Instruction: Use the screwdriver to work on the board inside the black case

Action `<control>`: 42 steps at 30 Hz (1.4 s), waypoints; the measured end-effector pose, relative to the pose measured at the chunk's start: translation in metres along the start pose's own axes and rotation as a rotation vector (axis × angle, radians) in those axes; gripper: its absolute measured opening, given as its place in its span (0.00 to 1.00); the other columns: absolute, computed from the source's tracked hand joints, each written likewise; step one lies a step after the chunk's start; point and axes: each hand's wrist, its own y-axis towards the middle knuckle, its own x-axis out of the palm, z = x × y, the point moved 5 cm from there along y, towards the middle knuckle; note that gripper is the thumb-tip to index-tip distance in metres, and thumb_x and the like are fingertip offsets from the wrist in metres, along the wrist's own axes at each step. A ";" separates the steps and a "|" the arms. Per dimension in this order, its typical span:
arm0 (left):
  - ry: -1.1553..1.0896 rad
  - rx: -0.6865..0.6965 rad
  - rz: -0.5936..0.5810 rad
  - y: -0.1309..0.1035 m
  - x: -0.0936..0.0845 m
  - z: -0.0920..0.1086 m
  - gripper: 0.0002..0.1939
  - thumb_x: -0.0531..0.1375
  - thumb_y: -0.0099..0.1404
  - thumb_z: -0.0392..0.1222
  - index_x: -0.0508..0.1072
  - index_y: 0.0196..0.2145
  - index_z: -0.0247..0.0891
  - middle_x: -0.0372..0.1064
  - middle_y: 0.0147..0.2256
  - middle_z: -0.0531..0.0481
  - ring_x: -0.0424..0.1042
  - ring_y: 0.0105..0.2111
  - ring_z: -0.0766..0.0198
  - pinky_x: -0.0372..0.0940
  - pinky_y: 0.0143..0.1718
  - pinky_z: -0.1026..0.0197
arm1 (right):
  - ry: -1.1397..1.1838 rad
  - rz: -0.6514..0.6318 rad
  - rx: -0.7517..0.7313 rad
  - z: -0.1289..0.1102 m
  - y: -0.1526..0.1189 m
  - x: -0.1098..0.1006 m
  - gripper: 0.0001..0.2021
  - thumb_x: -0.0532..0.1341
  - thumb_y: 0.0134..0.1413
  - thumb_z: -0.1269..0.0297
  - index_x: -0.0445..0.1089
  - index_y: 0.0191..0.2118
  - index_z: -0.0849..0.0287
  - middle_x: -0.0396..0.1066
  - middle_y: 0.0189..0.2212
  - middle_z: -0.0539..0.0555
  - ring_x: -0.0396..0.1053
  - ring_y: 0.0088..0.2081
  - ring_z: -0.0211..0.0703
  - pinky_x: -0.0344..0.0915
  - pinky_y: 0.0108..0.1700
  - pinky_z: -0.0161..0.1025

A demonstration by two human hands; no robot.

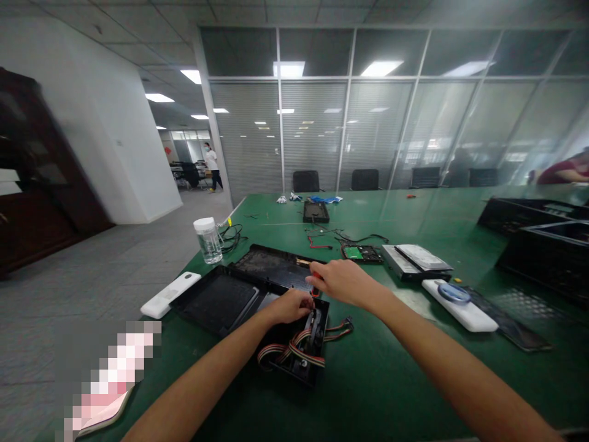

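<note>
A black plastic casing (216, 298) lies opened out on the green table, with a part holding striped wires (294, 350) at its near right end. My left hand (294, 306) has its fingers pinched at the upper end of that part; what they hold is too small to make out. Just above and to the right, my right hand (334, 279) is closed around a red-and-black tool (315, 285), which points down toward the casing. The tool's tip is hidden near my left fingers. Loose connectors (347, 325) stick out to the right of the casing.
Around the casing on the table (368, 387) are a clear jar (209, 240), white devices (170, 296) (460, 306), a green circuit board (361, 253), a silver drive (414, 261) and loose cables. Large black cases (547, 258) stand at the right. A person (212, 166) walks beyond the glass wall.
</note>
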 end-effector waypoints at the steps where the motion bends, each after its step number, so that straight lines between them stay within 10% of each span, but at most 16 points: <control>1: -0.002 0.006 -0.001 0.000 0.000 0.000 0.08 0.55 0.56 0.30 0.72 0.34 0.34 0.71 0.30 0.52 0.68 0.30 0.68 0.60 0.34 0.69 | -0.042 -0.002 0.042 0.002 0.001 -0.001 0.22 0.42 0.60 0.50 0.66 0.40 0.60 0.73 0.33 0.61 0.71 0.35 0.51 0.59 0.34 0.39; 13: -0.041 0.023 0.005 -0.002 -0.002 0.002 0.07 0.55 0.55 0.29 0.71 0.32 0.33 0.70 0.28 0.53 0.68 0.28 0.69 0.60 0.32 0.70 | -0.057 -0.029 -0.002 -0.001 -0.005 -0.004 0.24 0.42 0.59 0.52 0.67 0.40 0.64 0.73 0.31 0.63 0.71 0.34 0.51 0.60 0.33 0.40; 18: -0.029 0.013 -0.009 -0.003 -0.003 0.005 0.06 0.55 0.57 0.31 0.70 0.33 0.34 0.70 0.29 0.53 0.67 0.29 0.68 0.59 0.33 0.69 | 0.070 0.058 0.113 0.029 -0.012 0.015 0.29 0.40 0.58 0.47 0.69 0.25 0.62 0.71 0.25 0.61 0.70 0.31 0.50 0.59 0.32 0.40; 25: -0.010 0.025 -0.033 -0.003 -0.004 0.003 0.06 0.56 0.58 0.31 0.70 0.34 0.34 0.68 0.29 0.52 0.66 0.29 0.69 0.60 0.32 0.70 | 1.508 0.375 0.422 0.124 -0.042 0.131 0.22 0.48 0.53 0.44 0.63 0.27 0.59 0.54 0.14 0.43 0.48 0.12 0.31 0.49 0.14 0.30; 28: 0.069 0.064 -0.016 -0.003 -0.004 0.005 0.06 0.56 0.58 0.32 0.70 0.35 0.34 0.68 0.31 0.50 0.67 0.31 0.67 0.60 0.35 0.69 | 1.957 0.552 0.537 0.142 -0.048 0.164 0.14 0.58 0.49 0.51 0.63 0.31 0.58 0.63 0.22 0.47 0.52 0.15 0.28 0.54 0.14 0.28; 35: 0.149 0.104 0.023 -0.006 -0.037 0.007 0.07 0.55 0.60 0.33 0.73 0.33 0.34 0.71 0.33 0.49 0.68 0.34 0.67 0.59 0.39 0.69 | 2.008 0.439 0.348 0.104 -0.041 0.156 0.11 0.62 0.41 0.65 0.56 0.26 0.57 0.59 0.24 0.46 0.61 0.23 0.32 0.60 0.22 0.31; 42: 0.287 -0.329 -0.273 -0.024 -0.051 -0.046 0.05 0.59 0.49 0.30 0.74 0.26 0.36 0.69 0.20 0.52 0.68 0.20 0.68 0.60 0.25 0.69 | 1.578 0.194 0.168 0.063 -0.036 0.147 0.13 0.54 0.50 0.55 0.53 0.26 0.57 0.61 0.27 0.48 0.56 0.18 0.30 0.54 0.19 0.32</control>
